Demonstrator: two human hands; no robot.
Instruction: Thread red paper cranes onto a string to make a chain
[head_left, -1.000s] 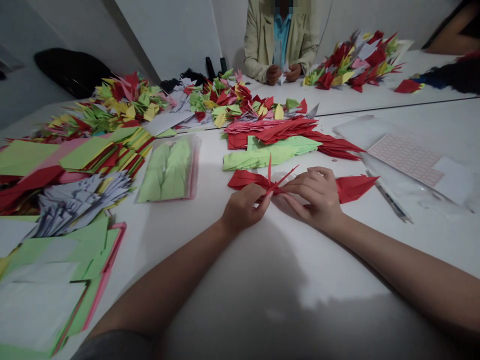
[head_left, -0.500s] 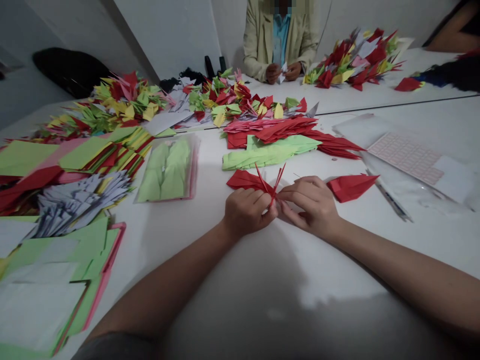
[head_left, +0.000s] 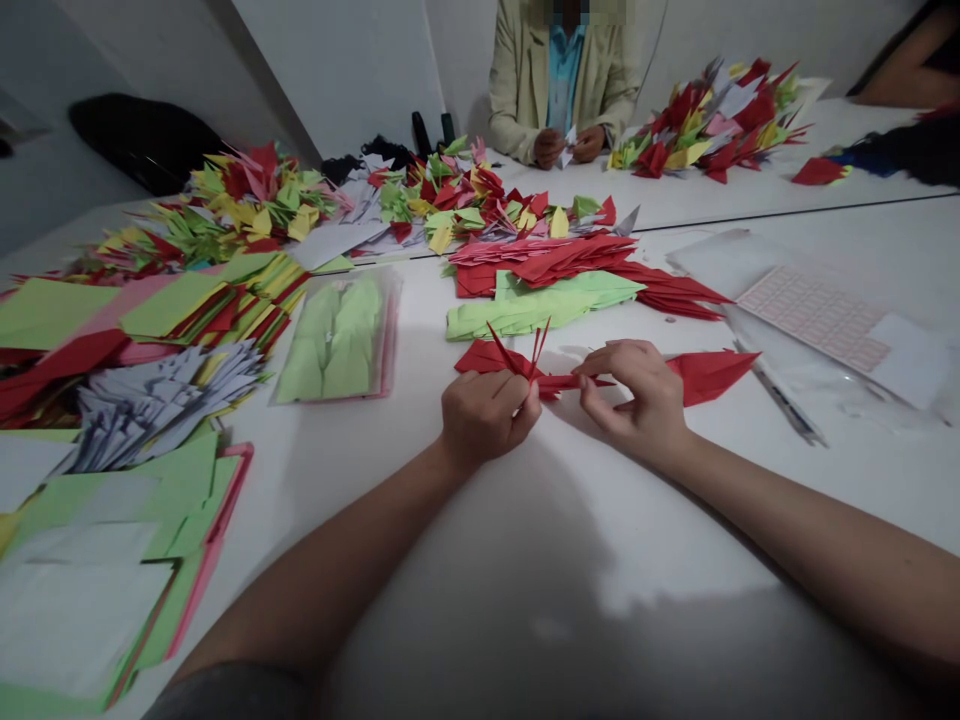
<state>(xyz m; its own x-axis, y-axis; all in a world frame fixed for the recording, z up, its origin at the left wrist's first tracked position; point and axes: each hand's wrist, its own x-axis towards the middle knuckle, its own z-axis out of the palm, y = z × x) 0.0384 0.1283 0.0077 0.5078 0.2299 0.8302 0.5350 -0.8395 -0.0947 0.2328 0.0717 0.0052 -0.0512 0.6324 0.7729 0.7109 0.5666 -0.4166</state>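
My left hand (head_left: 489, 415) is closed on a red folded paper piece (head_left: 556, 384) above the white table (head_left: 465, 560). Thin red spikes stand up from its fist. My right hand (head_left: 637, 392) pinches the narrow end of that piece between thumb and fingertips. Past the left knuckles lies red folded paper (head_left: 480, 355); whether it joins the held piece is hidden. Beside the right hand rests another red folded paper (head_left: 716, 375), pointed at its right end. Just beyond the hands are green folded papers (head_left: 544, 305) and a stack of red folded papers (head_left: 577, 260).
Stacked coloured paper (head_left: 97, 590) fills the left side, near a plastic packet of green papers (head_left: 337, 335). Heaps of folded paper (head_left: 255, 195) line the back. A pen (head_left: 784, 395) and plastic sleeve (head_left: 817, 310) lie right. Across the table, a person (head_left: 566, 90) holds white paper.
My right hand has moved slightly right, away from my left hand, and more of the red strip shows between them. The spikes at my left fist have shifted left.
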